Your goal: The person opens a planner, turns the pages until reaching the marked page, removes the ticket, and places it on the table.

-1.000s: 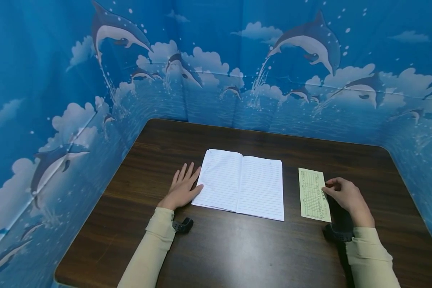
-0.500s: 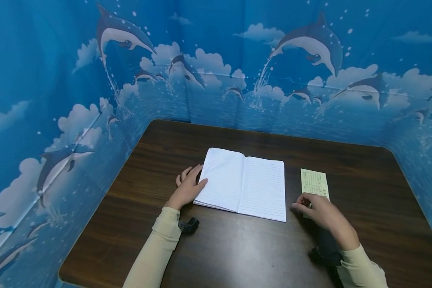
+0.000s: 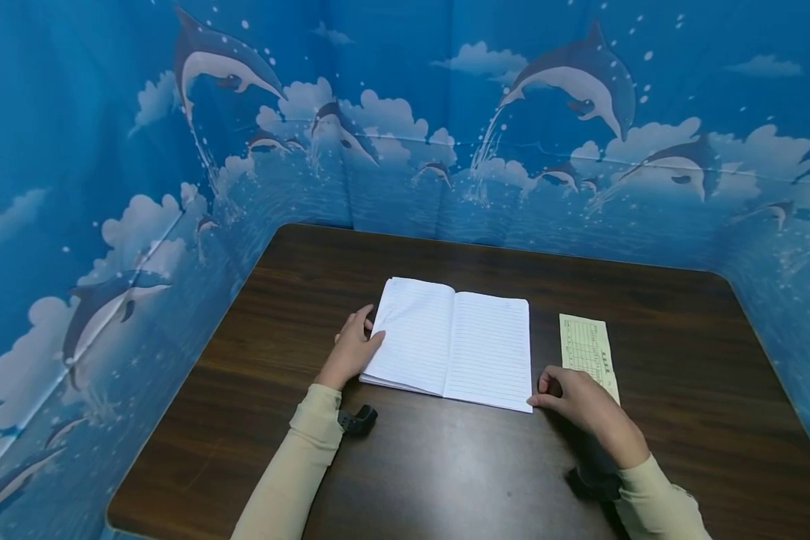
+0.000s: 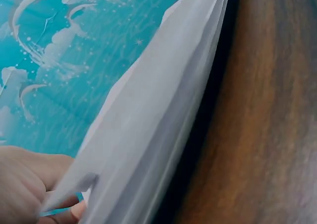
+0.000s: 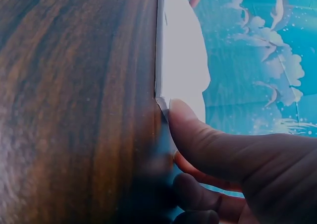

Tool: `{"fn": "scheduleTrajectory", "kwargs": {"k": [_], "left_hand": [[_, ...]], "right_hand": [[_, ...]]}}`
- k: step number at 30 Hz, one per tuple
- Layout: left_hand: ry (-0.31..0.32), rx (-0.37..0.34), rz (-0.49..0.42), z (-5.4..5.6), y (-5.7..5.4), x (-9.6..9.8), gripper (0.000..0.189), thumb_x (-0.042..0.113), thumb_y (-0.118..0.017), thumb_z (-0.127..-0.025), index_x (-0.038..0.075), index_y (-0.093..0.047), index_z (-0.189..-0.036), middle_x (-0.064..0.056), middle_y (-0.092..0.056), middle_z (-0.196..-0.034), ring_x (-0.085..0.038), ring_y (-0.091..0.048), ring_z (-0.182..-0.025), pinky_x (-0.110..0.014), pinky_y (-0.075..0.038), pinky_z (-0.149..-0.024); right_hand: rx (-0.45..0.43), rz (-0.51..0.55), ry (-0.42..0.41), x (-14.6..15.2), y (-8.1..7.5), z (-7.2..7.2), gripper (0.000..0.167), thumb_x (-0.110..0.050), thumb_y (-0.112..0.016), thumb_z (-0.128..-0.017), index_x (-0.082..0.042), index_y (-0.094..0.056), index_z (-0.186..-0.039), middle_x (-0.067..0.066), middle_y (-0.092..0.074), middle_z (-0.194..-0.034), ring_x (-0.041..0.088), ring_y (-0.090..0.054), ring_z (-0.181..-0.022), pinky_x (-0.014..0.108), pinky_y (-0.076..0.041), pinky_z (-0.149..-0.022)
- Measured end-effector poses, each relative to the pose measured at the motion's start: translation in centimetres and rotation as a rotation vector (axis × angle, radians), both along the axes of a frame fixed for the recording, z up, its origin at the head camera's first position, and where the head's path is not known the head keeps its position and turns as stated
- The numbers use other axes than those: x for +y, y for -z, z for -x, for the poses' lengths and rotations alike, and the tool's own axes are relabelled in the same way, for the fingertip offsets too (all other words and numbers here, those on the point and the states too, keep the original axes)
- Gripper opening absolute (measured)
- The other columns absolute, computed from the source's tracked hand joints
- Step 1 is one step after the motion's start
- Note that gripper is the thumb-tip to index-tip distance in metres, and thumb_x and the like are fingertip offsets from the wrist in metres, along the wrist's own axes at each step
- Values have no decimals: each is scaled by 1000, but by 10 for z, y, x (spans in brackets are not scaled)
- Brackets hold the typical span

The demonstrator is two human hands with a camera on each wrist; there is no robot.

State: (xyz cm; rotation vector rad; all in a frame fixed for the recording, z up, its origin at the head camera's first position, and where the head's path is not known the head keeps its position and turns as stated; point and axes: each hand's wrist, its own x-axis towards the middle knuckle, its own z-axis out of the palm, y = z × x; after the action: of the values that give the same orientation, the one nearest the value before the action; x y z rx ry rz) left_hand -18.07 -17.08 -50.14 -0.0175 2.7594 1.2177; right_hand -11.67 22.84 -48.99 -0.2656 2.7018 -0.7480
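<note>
An open lined notebook (image 3: 489, 349) lies on the dark wooden table, its white pages facing up. My left hand (image 3: 351, 349) grips the notebook's left edge, thumb on the top page and fingers bent at the side. In the left wrist view, that hand (image 4: 37, 187) is partly behind the edge of a page. At the lower right corner, my right hand (image 3: 583, 405) pinches the notebook. The right wrist view shows the thumb (image 5: 190, 130) on the corner with the other fingers curled below. A pale green printed slip (image 3: 587, 349) lies partly hidden behind the right hand.
The wooden table (image 3: 445, 465) has rounded far corners. A blue curtain (image 3: 391, 195) printed with dolphins and clouds hangs round its back and sides. Dark bands are worn on both wrists, below light yellow sleeves.
My right hand has left the green slip and moved left to the notebook's lower right corner. My left hand's fingers, spread flat before, have bent round the left edge. The notebook has stayed in place.
</note>
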Motion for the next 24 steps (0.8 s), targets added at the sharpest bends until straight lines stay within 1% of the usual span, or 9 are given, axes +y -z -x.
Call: {"fn": "scheduleTrajectory", "kwargs": {"k": [2, 4, 7, 11, 15, 18, 21, 24], "left_hand": [[-3, -10, -25, 2, -1, -1, 63, 24, -60, -106, 4, -36, -160, -12, -58, -109, -23, -52, -84, -36, -41, -82], [7, -14, -52, 3, -2, -3, 60, 22, -58, -107, 4, -37, -160, -11, -58, -103, -19, -51, -77, -33, -42, -75], [40, -11, -80, 3, -5, -5, 56, 23, -55, -108, 5, -39, -159, -11, -61, -102, -16, -53, -74, -30, -44, -72], [92, 19, -133, 2, -12, -6, 55, 24, -54, -109, 6, -40, -159, -11, -60, -105, -16, -53, -74, -31, -45, -71], [144, 69, -190, 2, -22, -3, 53, 24, -52, -110, 8, -40, -159, -6, -54, -90, -15, -46, -67, -29, -42, -67], [179, 97, -221, 3, -32, 4, 52, 24, -50, -111, 11, -39, -160, -2, -45, -77, -13, -39, -59, -28, -38, -61], [212, 113, -252, 3, -43, 14, 53, 23, -48, -111, 11, -37, -161, 1, -40, -72, -12, -34, -56, -28, -35, -57], [243, 117, -261, 4, -55, 26, 54, 20, -46, -110, 12, -35, -162, 1, -38, -71, -12, -32, -56, -27, -33, -56]], "right_hand": [[-6, -1, 9, 0, 1, 0, 29, -30, -84, -88, -12, -61, -89, -1, -55, -74, 14, -49, -69, 28, -39, -61], [-10, 0, 18, 0, 1, 0, 30, -30, -85, -88, -12, -61, -88, 0, -55, -73, 15, -49, -69, 28, -39, -61], [-18, 5, 23, 1, 1, 0, 30, -29, -85, -87, -12, -61, -88, 0, -55, -73, 15, -49, -68, 28, -39, -61], [-30, 19, 31, 1, 0, 0, 30, -29, -85, -87, -12, -60, -88, 1, -54, -73, 16, -49, -68, 28, -38, -60], [-32, 21, 38, 2, 0, 0, 30, -28, -85, -87, -12, -60, -88, 1, -54, -73, 16, -48, -67, 28, -38, -60], [-31, 20, 43, 2, 0, 1, 29, -28, -85, -88, -12, -60, -88, 1, -54, -73, 16, -48, -67, 28, -38, -60], [-34, 25, 40, 2, 0, 2, 29, -28, -85, -88, -12, -60, -88, 0, -55, -73, 15, -49, -68, 28, -39, -61], [-41, 35, 40, 2, 0, 2, 30, -29, -85, -87, -11, -60, -89, 1, -55, -74, 16, -49, -68, 29, -38, -61]]}}
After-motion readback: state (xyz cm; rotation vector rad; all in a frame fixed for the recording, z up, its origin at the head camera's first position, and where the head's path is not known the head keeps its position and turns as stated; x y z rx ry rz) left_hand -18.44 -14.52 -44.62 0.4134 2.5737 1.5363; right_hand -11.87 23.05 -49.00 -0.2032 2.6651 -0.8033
